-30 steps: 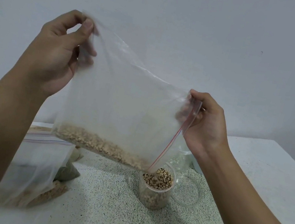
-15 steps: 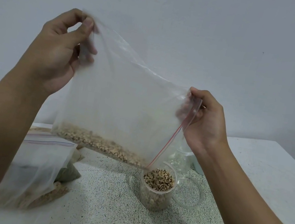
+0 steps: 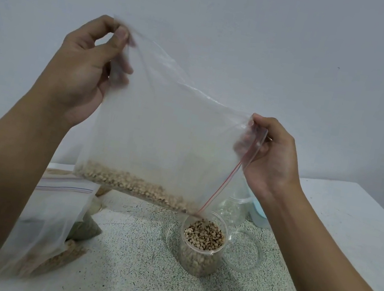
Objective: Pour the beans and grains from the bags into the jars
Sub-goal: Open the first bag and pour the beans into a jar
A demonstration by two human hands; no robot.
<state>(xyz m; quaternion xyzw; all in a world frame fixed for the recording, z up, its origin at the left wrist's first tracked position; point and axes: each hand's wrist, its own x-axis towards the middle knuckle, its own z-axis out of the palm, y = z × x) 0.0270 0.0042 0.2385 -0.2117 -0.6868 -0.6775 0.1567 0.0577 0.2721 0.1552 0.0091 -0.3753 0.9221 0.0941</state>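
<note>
A clear zip bag [image 3: 163,128] with a red seal strip hangs tilted above the table, a band of black-eyed beans [image 3: 133,185] lying along its lower edge. My left hand [image 3: 84,71] pinches the bag's raised bottom corner. My right hand [image 3: 270,156] pinches the mouth end by the seal. The lowest corner of the mouth sits just over a clear jar [image 3: 202,246] that is nearly full of the same beans.
The jar's clear lid [image 3: 244,252] lies right of it on the speckled table [image 3: 138,276]. Another clear jar [image 3: 232,208] and a pale blue container [image 3: 259,215] stand behind. Several bags of grains [image 3: 51,223] are piled at the left.
The bag and both hands hold almost the same pose. The jar's bean level looks slightly higher than a second ago.
</note>
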